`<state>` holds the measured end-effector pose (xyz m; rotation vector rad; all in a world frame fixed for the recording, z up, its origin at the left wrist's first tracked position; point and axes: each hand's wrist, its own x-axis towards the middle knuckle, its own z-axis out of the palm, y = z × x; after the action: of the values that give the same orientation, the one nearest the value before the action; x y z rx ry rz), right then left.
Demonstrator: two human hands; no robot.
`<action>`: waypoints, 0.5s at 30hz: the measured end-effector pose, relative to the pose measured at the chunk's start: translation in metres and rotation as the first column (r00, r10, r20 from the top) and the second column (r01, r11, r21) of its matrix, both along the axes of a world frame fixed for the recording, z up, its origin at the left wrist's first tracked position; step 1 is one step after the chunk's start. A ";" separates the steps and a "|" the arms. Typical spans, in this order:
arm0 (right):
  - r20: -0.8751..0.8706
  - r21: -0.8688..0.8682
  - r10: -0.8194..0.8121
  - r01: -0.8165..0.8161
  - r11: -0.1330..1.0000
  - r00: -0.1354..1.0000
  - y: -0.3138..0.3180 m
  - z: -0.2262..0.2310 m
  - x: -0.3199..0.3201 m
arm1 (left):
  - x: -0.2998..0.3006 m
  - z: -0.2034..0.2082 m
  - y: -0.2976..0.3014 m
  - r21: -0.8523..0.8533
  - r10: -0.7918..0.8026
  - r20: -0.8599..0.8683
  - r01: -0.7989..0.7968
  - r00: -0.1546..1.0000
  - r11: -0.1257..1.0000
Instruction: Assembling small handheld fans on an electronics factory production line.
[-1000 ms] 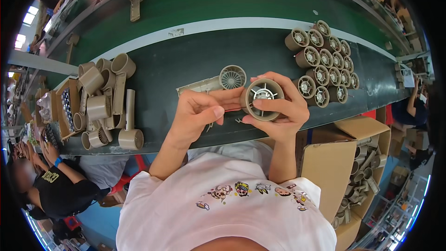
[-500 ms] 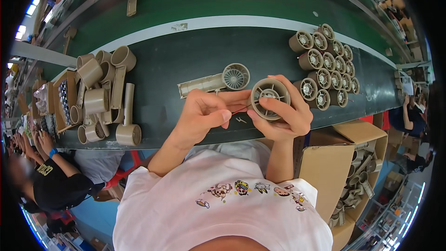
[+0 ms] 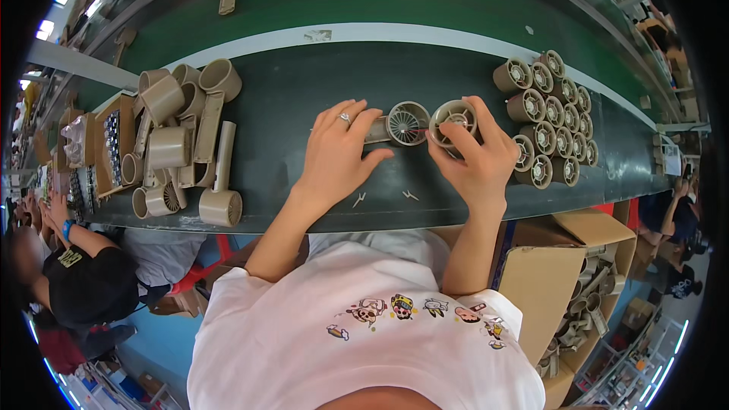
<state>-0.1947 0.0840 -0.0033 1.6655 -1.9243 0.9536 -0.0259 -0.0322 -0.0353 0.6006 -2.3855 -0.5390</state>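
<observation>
My right hand point(image 3: 483, 165) pinches the fan cylinder point(image 3: 456, 115) by its wall, probably to steady it beside the grilled housing point(image 3: 408, 123), back from the near edge of the bench point(image 3: 273, 159). My left hand point(image 3: 332, 161), thumb spread from fingers, hides much of the handle point(image 3: 377, 132); I can't tell whether it grips.

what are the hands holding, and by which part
The right hand holds a spoked beige plastic cylinder by its outer wall. The left hand covers the handle of a round-grilled beige plastic housing; whether it grips is hidden.
</observation>
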 end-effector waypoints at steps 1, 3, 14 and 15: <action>-0.011 0.026 -0.006 0.006 1.000 1.000 -0.002 -0.001 -0.001 | 0.000 -0.005 -0.002 0.019 -0.005 0.048 0.004 0.999 1.000; -0.016 0.034 0.000 0.001 0.999 1.000 -0.008 -0.003 -0.001 | 0.000 -0.010 -0.004 0.039 -0.008 0.096 0.004 0.995 0.999; 0.016 0.162 0.065 -0.066 0.985 0.998 -0.024 0.000 0.008 | -0.011 -0.011 0.003 0.157 -0.058 0.036 0.052 0.998 0.986; 0.029 0.151 0.072 -0.075 0.986 0.997 -0.025 -0.002 0.009 | -0.012 -0.014 0.004 0.156 -0.057 0.033 0.051 0.998 0.986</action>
<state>-0.1856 0.0589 -0.0053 1.8301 -2.0077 0.8755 -0.0383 -0.0284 -0.0495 0.6193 -2.4162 -0.7486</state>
